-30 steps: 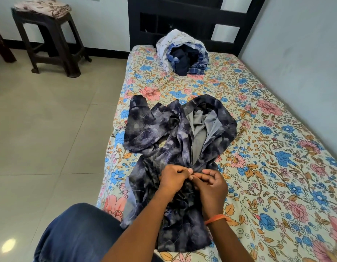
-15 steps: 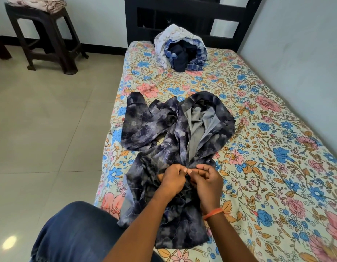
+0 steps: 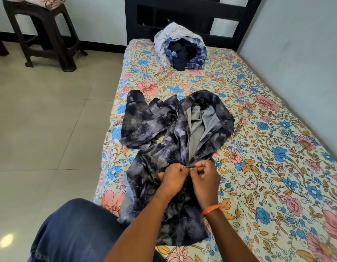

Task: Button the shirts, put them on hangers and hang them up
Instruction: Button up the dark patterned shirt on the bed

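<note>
We see one bed [image 3: 277, 114] with a flowery sheet, and it fills most of the right side. One gray tile floor [image 3: 50, 120] is on the left. One dark headboard [image 3: 192, 14] stands at the far end of the bed, at 12 o'clock. One dark stool [image 3: 48, 31] sits at 10 o'clock with a folded cloth [image 3: 41, 1] on top.

One dark shirt [image 3: 163, 129] with pale swirls lies flat on the bed in the middle. Its top part is open, and we can see the gray inside. One pile [image 3: 180, 48] of other clothes sits at 12 o'clock near the headboard, well apart from the shirt. We cannot count how many clothes are in it.

One knee [image 3: 76, 229] in blue jeans is at 7 o'clock.

We count two hands. The left hand [image 3: 173, 175] and the right hand [image 3: 205, 175] are side by side on the front of the shirt. Both have curled fingers that pinch the shirt edges where they meet. One orange band [image 3: 211, 209] is on the right wrist.
</note>
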Available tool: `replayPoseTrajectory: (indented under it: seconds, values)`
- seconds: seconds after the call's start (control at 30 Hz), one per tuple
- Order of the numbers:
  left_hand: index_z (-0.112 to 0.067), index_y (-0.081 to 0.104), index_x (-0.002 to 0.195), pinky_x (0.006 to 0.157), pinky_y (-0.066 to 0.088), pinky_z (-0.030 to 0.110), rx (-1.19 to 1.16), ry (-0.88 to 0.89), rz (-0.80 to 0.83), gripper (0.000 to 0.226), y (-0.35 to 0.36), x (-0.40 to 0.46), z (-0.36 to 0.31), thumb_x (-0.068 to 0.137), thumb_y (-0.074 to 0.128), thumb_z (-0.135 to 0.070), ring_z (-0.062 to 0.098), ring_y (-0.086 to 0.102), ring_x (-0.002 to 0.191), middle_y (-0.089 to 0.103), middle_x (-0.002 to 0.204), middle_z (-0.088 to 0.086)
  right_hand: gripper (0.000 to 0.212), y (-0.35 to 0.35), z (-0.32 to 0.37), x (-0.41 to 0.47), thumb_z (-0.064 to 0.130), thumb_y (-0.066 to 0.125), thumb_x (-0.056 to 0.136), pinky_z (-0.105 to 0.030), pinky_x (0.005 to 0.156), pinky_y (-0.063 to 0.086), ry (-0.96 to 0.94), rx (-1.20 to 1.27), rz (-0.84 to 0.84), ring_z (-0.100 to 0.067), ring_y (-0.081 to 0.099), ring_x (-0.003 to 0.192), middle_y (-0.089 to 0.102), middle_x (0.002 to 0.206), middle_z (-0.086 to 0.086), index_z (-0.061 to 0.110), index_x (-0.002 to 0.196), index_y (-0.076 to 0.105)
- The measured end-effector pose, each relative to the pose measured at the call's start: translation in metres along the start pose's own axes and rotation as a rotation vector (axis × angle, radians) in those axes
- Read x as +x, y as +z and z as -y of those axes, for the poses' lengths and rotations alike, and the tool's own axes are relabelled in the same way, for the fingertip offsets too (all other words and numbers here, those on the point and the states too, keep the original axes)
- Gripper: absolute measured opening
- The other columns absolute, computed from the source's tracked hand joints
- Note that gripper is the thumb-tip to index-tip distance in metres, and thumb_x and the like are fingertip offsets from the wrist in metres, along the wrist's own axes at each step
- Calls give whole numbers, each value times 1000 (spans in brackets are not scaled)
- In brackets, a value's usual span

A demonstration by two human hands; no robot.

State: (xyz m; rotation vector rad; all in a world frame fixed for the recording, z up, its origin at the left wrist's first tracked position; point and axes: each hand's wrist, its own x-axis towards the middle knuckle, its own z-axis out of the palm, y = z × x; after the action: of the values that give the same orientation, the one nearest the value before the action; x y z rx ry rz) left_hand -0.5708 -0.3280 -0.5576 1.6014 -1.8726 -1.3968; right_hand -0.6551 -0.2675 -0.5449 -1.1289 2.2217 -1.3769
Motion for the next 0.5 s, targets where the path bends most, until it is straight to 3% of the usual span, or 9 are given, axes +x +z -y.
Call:
replayPoseTrajectory:
  seconds: [0.07, 0.13, 0.23, 0.37, 0.43, 0.5]
  values:
    - [-20, 42, 54, 71, 36, 39, -37, -2, -6, 41, 0, 1, 2, 93, 53, -22, 15, 42, 56, 44, 56, -6, 21, 2, 1, -1, 1, 67, 83, -18, 60, 46, -8, -4, 5, -1, 60, 72, 60, 79, 13, 16, 92, 56]
    - [-21, 43, 55, 70, 35, 39, -70, -5, -22, 40, -1, 0, 3, 93, 55, -22, 14, 41, 55, 44, 56, -6, 22, 2, -4, 3, -1, 68, 83, -16, 60, 48, 105, 84, 13, -8, 63, 71, 63, 80, 6, 13, 95, 55]
    - [-23, 51, 64, 68, 33, 24, -33, -5, -53, 30, 2, -4, 1, 94, 55, -21, 10, 44, 57, 48, 59, -8, 24, -3, -11, 10, -3, 70, 83, -26, 58, 56, 330, 234, 74, -19, 67, 63, 68, 79, -7, 7, 100, 57]
    - [-19, 46, 58, 71, 27, 37, 145, 14, -122, 27, 6, -8, -5, 83, 56, -17, 16, 50, 67, 48, 64, -2, 26, -7, -14, 17, -6, 69, 76, -31, 60, 56, 80, 4, -41, -17, 64, 70, 65, 79, 2, 16, 87, 61]
    - [-20, 45, 57, 74, 34, 40, 152, 74, -113, 29, 7, -7, -5, 83, 59, -19, 19, 54, 76, 54, 70, -2, 24, -6, -8, 24, -5, 66, 77, -36, 57, 58, 42, 76, -97, -23, 65, 71, 66, 82, -2, 18, 83, 63]
    - [-25, 49, 68, 74, 30, 39, 252, 156, -148, 23, 5, -8, -4, 87, 63, -27, 18, 54, 87, 59, 85, -2, 16, -3, -3, 38, 0, 67, 81, -32, 48, 57, 123, 206, -124, -26, 67, 66, 67, 83, -8, 16, 85, 65]
